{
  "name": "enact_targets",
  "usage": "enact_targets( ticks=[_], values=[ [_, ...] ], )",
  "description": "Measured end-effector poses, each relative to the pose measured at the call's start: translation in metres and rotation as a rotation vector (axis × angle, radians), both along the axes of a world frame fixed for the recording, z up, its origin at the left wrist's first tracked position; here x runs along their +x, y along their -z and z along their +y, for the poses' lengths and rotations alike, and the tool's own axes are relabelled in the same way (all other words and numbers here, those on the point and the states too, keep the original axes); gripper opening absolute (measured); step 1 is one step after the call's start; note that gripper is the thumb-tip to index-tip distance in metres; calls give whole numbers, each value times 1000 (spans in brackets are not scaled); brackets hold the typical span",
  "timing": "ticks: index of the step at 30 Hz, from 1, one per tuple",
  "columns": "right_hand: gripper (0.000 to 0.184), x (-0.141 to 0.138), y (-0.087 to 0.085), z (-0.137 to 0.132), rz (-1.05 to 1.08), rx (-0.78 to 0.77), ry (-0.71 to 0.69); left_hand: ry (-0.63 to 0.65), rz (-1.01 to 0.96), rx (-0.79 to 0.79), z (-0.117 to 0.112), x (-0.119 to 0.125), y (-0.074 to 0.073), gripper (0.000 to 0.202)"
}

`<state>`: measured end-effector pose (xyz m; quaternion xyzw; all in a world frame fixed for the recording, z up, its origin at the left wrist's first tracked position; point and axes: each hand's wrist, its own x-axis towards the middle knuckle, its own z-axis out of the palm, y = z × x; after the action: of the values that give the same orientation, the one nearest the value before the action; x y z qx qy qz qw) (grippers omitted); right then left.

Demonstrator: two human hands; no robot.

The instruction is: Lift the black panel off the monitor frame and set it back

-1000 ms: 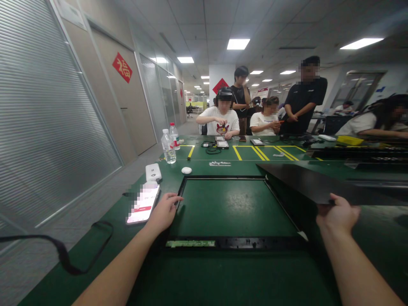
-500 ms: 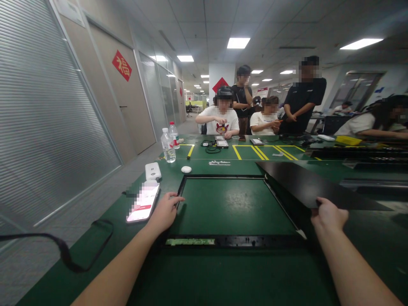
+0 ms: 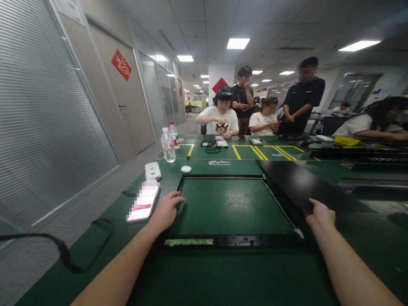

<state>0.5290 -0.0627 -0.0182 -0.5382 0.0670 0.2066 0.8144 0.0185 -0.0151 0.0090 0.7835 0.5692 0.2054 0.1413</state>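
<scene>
A black rectangular frame (image 3: 264, 241) lies flat on the green table, with a green circuit strip (image 3: 189, 242) along its near side. At its left side, my left hand (image 3: 165, 212) grips the bar loosely, thumb inside and fingers partly hidden around it. My right hand (image 3: 320, 216) is closed on the near edge of a thin black panel (image 3: 296, 180), thumb on top and the other fingers hidden beneath. The panel is tilted, right of the frame, its left edge close to the frame's right side. A small whitish tab (image 3: 298, 233) shows at the frame's near right corner.
Left of the frame lie a lit phone (image 3: 143, 204), a white device (image 3: 153, 171) and a black strap (image 3: 68, 259). Beyond are a white earbud case (image 3: 186, 169) and two water bottles (image 3: 168, 146). Long dark bars (image 3: 369, 185) lie at right. Several people sit or stand across the table.
My right hand has moved left with the black panel, bringing it closer to the frame and tilting its upper face more into view. My left hand has barely moved.
</scene>
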Motion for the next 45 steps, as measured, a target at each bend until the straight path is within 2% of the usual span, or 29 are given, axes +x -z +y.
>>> enact_targets(
  ticks=[12, 20, 26, 33, 37, 45],
  values=[
    [34, 3, 4, 1, 42, -26, -37, -6, 9, -53, -5, 2, -7, 57],
    [32, -4, -4, -3, 28, -13, -57, 6, -5, -18, -1, 2, -1, 57],
    [34, -3, -3, -2, 10, -11, -67, 2, -15, -8, 2, -1, 4, 55],
    [35, 2, -5, -2, 69, -14, -75, 1, 10, -36, -1, 1, -1, 56],
    [43, 4, -4, -3, 93, -26, -70, -8, 34, -57, -3, 2, -3, 58],
    [44, -9, -17, -4, 56, 38, -64, -29, 1, -11, -2, 2, -2, 51]
  ],
)
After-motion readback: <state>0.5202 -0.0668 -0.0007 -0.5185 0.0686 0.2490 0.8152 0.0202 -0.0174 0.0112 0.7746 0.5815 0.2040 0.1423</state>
